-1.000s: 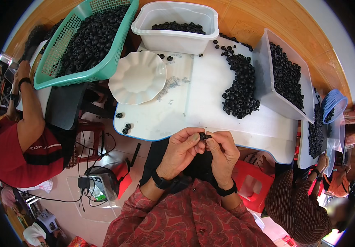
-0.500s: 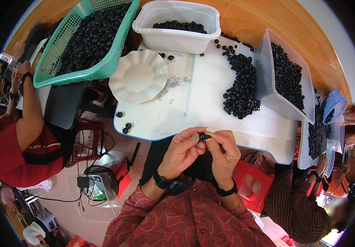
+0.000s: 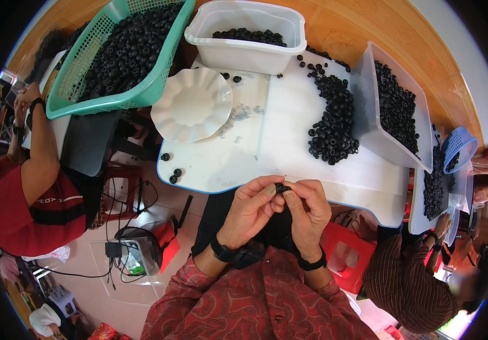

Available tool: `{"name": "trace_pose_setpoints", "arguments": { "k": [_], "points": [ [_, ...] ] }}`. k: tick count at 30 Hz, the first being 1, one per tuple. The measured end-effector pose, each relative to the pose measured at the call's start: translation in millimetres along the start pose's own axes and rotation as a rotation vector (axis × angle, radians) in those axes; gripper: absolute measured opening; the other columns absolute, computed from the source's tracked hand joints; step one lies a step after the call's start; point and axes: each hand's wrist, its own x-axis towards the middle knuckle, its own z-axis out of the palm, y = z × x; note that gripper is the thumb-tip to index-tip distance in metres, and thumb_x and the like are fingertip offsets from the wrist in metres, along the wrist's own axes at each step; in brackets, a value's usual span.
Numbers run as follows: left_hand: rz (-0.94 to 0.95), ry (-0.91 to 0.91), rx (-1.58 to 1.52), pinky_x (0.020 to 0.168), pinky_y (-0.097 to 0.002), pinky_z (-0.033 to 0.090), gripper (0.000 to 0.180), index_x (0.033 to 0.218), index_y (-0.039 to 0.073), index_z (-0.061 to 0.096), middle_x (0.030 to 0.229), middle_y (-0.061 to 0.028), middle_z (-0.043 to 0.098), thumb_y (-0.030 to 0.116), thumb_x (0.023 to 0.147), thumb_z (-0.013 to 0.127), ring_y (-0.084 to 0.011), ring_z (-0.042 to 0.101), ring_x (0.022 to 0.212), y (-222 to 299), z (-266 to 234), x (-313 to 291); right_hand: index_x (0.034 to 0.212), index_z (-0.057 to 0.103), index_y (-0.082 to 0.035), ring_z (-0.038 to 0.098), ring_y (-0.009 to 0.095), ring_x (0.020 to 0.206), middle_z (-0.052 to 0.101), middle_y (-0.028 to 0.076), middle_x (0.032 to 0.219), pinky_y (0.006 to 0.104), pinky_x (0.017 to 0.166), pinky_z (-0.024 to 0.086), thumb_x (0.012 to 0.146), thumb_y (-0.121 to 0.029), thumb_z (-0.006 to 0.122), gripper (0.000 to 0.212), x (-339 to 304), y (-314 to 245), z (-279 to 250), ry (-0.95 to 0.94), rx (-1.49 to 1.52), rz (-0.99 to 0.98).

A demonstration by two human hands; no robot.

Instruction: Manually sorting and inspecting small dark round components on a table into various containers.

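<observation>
Both hands meet just off the near edge of the white counter (image 3: 289,153): left hand (image 3: 250,211) and right hand (image 3: 307,211) pinch one small black ring (image 3: 280,187) between fingertips, close up for fiddly work, with the loose ring pile (image 3: 331,122) within easy reach.

A white table (image 3: 289,153) carries a white scalloped plate (image 3: 192,105) near its left edge, with small metal bits (image 3: 238,116) scattered just beside it. At the far edge stands a white tub (image 3: 248,35) of black rings. A loose heap of black rings (image 3: 331,122) lies toward the right edge, beside a tilted white bin (image 3: 394,107) of more. Three rings (image 3: 171,170) lie near the front left corner. A green basket (image 3: 113,51) full of rings sits off the far left corner. A red stool (image 3: 346,255) stands below the front edge.
</observation>
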Motion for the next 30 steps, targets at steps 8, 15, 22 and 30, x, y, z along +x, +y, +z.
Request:
{"name": "trace_pose_setpoints", "arguments": {
  "k": [8, 15, 22, 30],
  "points": [
    [0.041, 0.027, 0.089, 0.073, -0.0265, 0.053, 0.025, 0.121, -0.003, 0.061, 0.093, -0.0091, 0.066, 0.006, 0.099, 0.055, -0.0133, 0.064, 0.081, 1, 4, -3, 0.101, 0.07, 0.0, 0.062, 0.013, 0.075, 0.062, 0.008, 0.093, 0.0235, 0.064, 0.049, 0.088, -0.001, 0.069, 0.014, 1, -5, -1, -0.015, -0.088, -0.063],
    [0.089, 0.094, 0.204, 0.071, -0.0256, 0.052, 0.024, 0.12, -0.001, 0.062, 0.089, -0.0077, 0.067, 0.007, 0.098, 0.056, -0.0122, 0.062, 0.078, 0, 10, -6, 0.1, 0.069, 0.001, 0.064, 0.016, 0.074, 0.063, 0.011, 0.092, 0.0248, 0.063, 0.05, 0.086, 0.001, 0.069, 0.014, 0, -6, -1, -0.015, -0.143, -0.101],
    [0.189, 0.06, 0.372, 0.072, -0.0244, 0.054, 0.022, 0.117, -0.004, 0.063, 0.096, -0.0074, 0.064, 0.001, 0.097, 0.055, -0.0116, 0.062, 0.081, 4, 13, -6, 0.098, 0.068, 0.002, 0.065, 0.018, 0.072, 0.063, 0.013, 0.09, 0.0263, 0.062, 0.051, 0.084, 0.001, 0.071, 0.014, 0, -6, -2, -0.019, -0.183, -0.141],
    [0.353, -0.008, 0.86, 0.068, -0.022, 0.052, 0.019, 0.111, -0.002, 0.067, 0.098, -0.0085, 0.062, -0.001, 0.096, 0.056, -0.0102, 0.062, 0.076, 14, 18, -8, 0.097, 0.069, 0.0, 0.066, 0.018, 0.068, 0.064, 0.012, 0.086, 0.027, 0.058, 0.052, 0.082, 0.003, 0.072, 0.015, 1, -14, -4, -0.071, -0.207, -0.174]
  ]
}}
